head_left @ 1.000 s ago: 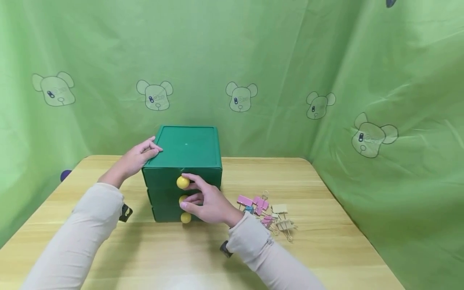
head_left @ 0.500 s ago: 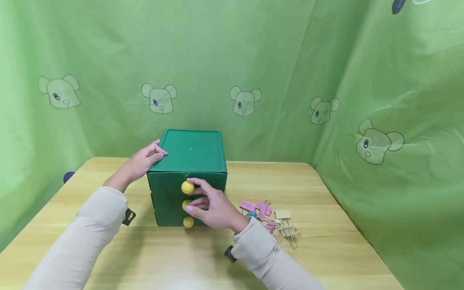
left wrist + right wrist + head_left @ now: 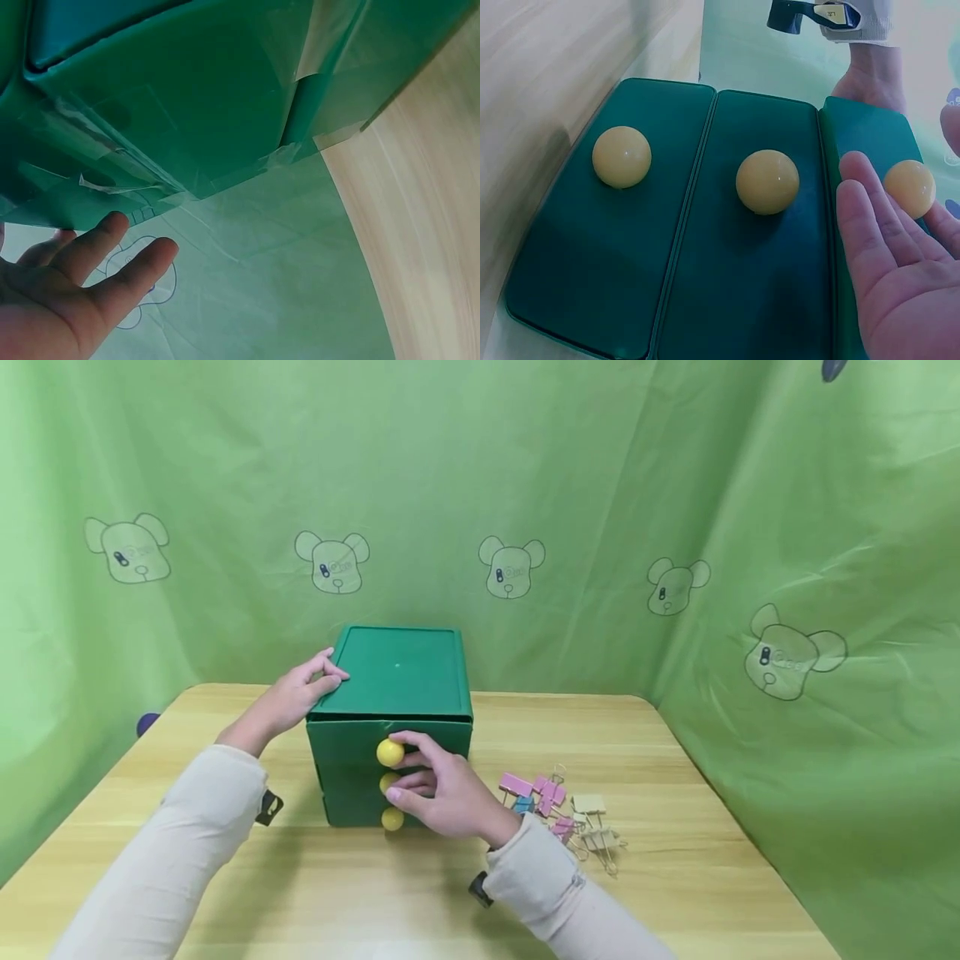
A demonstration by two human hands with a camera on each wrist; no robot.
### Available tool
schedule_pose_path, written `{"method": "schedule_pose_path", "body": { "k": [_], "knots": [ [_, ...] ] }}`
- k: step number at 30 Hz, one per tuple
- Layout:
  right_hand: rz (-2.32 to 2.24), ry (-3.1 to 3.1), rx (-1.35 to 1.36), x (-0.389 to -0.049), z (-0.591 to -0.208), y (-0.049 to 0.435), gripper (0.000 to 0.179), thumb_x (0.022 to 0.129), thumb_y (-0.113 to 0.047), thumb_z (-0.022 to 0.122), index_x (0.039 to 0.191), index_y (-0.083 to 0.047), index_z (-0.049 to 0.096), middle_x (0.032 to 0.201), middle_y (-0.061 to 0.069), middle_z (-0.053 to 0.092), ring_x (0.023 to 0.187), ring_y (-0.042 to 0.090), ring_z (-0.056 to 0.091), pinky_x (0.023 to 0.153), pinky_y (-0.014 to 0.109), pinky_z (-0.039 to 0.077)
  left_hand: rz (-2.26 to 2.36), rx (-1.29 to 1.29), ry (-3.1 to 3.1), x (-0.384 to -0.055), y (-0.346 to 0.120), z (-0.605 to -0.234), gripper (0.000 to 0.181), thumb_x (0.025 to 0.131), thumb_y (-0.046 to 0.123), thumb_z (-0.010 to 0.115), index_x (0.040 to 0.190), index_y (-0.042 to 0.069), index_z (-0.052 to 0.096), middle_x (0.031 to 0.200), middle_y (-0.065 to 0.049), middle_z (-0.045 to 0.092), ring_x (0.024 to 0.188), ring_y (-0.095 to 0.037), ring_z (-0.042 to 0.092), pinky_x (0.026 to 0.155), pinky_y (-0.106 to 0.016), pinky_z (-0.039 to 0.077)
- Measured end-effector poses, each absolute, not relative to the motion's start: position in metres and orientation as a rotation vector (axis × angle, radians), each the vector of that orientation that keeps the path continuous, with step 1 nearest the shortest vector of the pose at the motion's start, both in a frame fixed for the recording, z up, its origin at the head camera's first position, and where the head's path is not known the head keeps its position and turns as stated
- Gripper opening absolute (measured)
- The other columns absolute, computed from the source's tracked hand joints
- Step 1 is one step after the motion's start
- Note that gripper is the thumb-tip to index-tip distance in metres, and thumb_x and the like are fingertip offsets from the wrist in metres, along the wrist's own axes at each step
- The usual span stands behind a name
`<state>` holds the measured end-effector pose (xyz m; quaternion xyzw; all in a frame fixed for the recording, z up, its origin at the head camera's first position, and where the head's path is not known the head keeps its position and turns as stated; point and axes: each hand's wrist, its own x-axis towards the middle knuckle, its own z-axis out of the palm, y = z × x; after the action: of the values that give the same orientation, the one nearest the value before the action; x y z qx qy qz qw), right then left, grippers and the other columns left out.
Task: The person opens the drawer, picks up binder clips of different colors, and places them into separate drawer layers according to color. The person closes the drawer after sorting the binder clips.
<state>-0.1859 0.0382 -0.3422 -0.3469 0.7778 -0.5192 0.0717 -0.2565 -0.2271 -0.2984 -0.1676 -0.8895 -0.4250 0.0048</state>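
Note:
A green three-drawer cabinet point(image 3: 401, 672) stands on the table, each drawer front bearing a round yellow knob. My right hand point(image 3: 453, 793) holds the top knob point(image 3: 390, 752) between its fingers; in the right wrist view they lie on both sides of this knob point(image 3: 910, 189). The top drawer point(image 3: 341, 752) sits slightly out, with a thin dark gap under the cabinet's top. Below are the middle knob point(image 3: 387, 782), partly behind my fingers, and the bottom knob point(image 3: 392, 818). My left hand point(image 3: 296, 693) rests on the cabinet's upper left edge, fingers extended.
Right of the cabinet lies a loose pile of binder clips: pink point(image 3: 551, 793), blue point(image 3: 523, 806) and cream point(image 3: 588, 804). Green curtain point(image 3: 420, 460) hangs behind and along the sides of the wooden table point(image 3: 337, 893). Clear tape point(image 3: 300, 112) covers part of the cabinet's side.
The top drawer has come slightly forward with my right hand on its knob, and a gap now shows above it. My left hand stays on the cabinet. The head view has shifted slightly.

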Motion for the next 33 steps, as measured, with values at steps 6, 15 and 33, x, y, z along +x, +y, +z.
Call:
{"method": "schedule_pose_path", "body": {
  "k": [6,15,33],
  "knots": [
    [-1.592,2.347,-1.034,-0.185,-0.341,0.038,0.054,0.092,-0.01,0.067,0.139,-0.013,0.043,0.121,0.016,0.059,0.102,0.016,0.065,0.087,0.024,0.052,-1.342,-0.538,-2.785,-0.259,-0.226,-0.299,0.031,0.106,0.026,0.038,0.117,0.001,0.052,0.16,-0.018,0.005,0.143,-0.046,0.004,0.109,-0.067,0.009],
    [-1.679,2.32,-1.031,-0.184,-0.345,0.037,0.049,0.091,-0.009,0.068,0.135,-0.01,0.047,0.118,0.017,0.06,0.102,0.02,0.065,0.088,0.025,0.051,-1.359,-0.513,-2.77,-0.258,-0.226,-0.299,0.03,0.105,0.024,0.039,0.117,-0.001,0.052,0.16,-0.019,0.005,0.143,-0.046,0.003,0.109,-0.067,0.007],
    [-1.725,2.259,-1.067,-0.18,-0.351,0.036,0.053,0.092,-0.005,0.065,0.141,-0.011,0.045,0.12,0.02,0.06,0.107,0.032,0.063,0.09,0.027,0.05,-1.39,-0.516,-2.729,-0.257,-0.224,-0.301,0.026,0.104,0.017,0.039,0.115,-0.002,0.052,0.16,-0.021,0.006,0.143,-0.046,0.005,0.111,-0.065,0.007]
  ]
}}
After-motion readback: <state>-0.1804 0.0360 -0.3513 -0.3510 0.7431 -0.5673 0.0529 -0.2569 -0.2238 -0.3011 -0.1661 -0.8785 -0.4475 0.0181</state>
